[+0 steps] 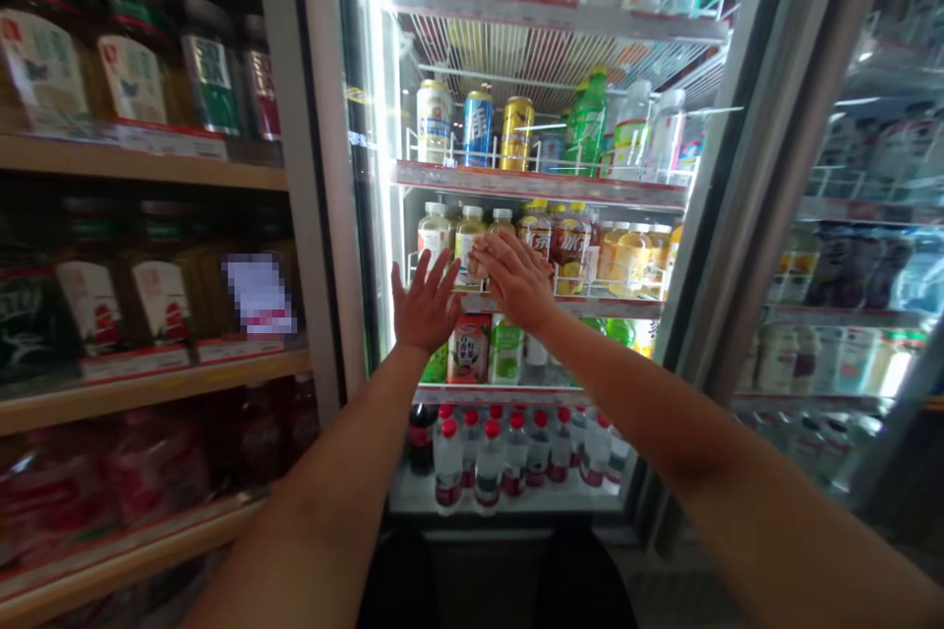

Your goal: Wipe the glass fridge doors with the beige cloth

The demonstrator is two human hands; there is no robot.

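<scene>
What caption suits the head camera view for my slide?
Left hand and right hand reach for bottled drinks in a lit drinks cooler.

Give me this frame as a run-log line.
left hand: open, raised beside pale yellow plastic bottle | right hand: fingers against that bottle | place: lit glass-fronted drinks cooler

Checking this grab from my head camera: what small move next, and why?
Probably curl the right hand around the yellow drink bottle its fingertips touch, since the bottle stands upright on the fridge shelf and the left hand is open beside it.
</scene>
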